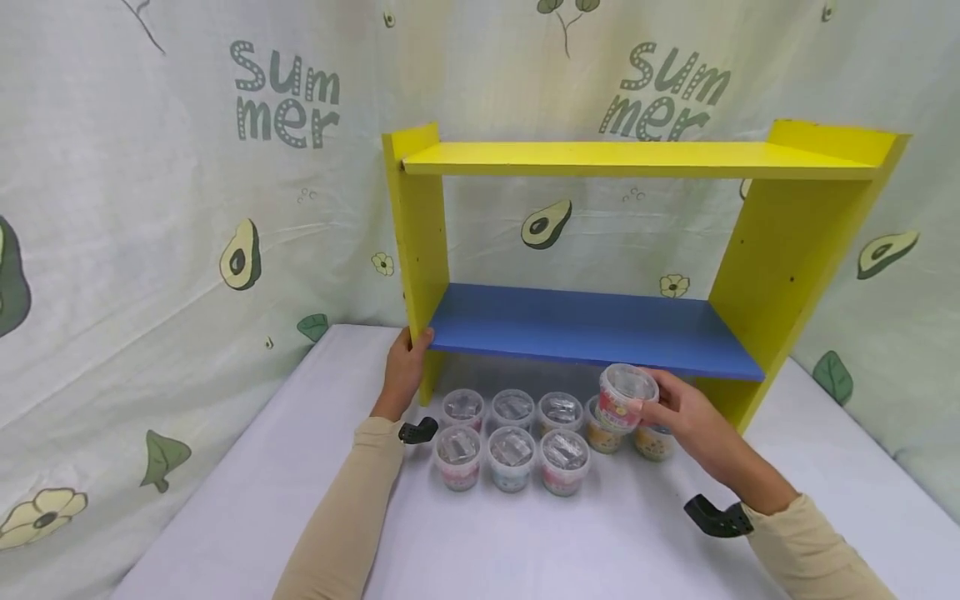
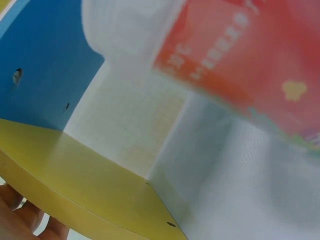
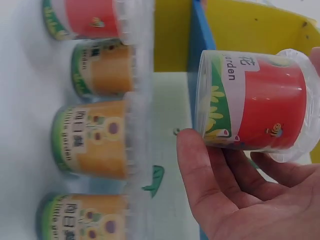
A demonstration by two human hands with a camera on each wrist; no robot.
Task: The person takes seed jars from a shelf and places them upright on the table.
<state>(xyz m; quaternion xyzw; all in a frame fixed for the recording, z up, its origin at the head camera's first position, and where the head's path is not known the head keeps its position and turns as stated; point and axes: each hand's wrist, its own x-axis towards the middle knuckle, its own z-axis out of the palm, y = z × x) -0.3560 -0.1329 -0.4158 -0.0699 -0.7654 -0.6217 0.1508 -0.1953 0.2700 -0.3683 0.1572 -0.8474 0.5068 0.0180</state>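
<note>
My left hand (image 1: 401, 377) grips the yellow left side panel (image 1: 422, 250) of a small shelf unit, by the blue middle shelf's corner. In the left wrist view, fingers (image 2: 31, 216) show past the panel's edge. My right hand (image 1: 693, 425) holds a clear plastic cup (image 1: 621, 410) with a red label and clear lid, at the front edge of the blue shelf (image 1: 570, 321). The right wrist view shows the cup (image 3: 275, 105) lying sideways across that view, fingers along it. Beneath it, orange-labelled cups (image 3: 92, 141) stand on the table.
Several lidded cups (image 1: 512, 458) stand in two rows before and under the blue shelf, with pink, blue and orange labels. The yellow top board (image 1: 637, 158) spans above. A patterned cloth (image 1: 300, 208) hangs behind the white table (image 1: 480, 550).
</note>
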